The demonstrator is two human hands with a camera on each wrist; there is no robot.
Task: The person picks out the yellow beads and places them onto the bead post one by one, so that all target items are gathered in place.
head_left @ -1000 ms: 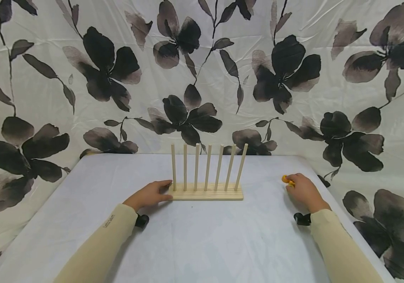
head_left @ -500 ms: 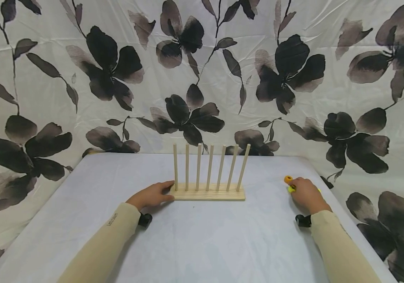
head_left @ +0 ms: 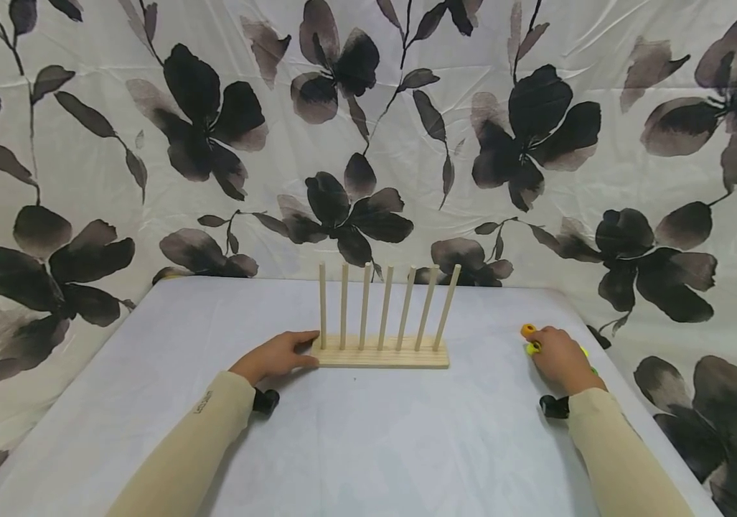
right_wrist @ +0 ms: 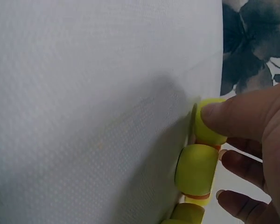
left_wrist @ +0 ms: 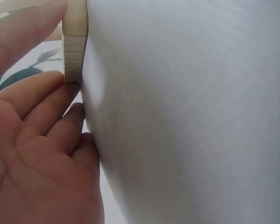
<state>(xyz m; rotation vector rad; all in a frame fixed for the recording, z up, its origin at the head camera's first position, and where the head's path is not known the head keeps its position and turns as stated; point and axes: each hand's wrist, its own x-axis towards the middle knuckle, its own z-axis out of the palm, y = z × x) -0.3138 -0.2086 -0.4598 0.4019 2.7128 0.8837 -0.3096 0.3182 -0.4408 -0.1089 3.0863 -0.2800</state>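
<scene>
A pale wooden stand (head_left: pixel 381 353) with several upright pegs is on the white table in the head view. My left hand (head_left: pixel 280 355) grips the left end of its base, thumb at the front and fingers behind. The left wrist view has the base end (left_wrist: pixel 74 56) between thumb and fingers. At the right, my right hand (head_left: pixel 558 357) is over a group of small beads. Its thumb and fingers pinch a yellow bead (right_wrist: pixel 207 123); a second yellow bead (right_wrist: pixel 197 170) lies beside it. An orange bead (head_left: pixel 527 330) sits just beyond the fingertips. The hand partly hides the other beads.
A white cloth covers the table (head_left: pixel 407 445). Its right edge runs close past the right hand and beads. Behind hangs a white curtain (head_left: pixel 433 43) with dark flowers. Another yellow bead (right_wrist: pixel 189 212) shows low in the right wrist view.
The right hand has shifted slightly nearer my body, from the orange bead onto the yellow ones. More yellow and green show around it. The left hand keeps its grip; the head view has shifted slightly.
</scene>
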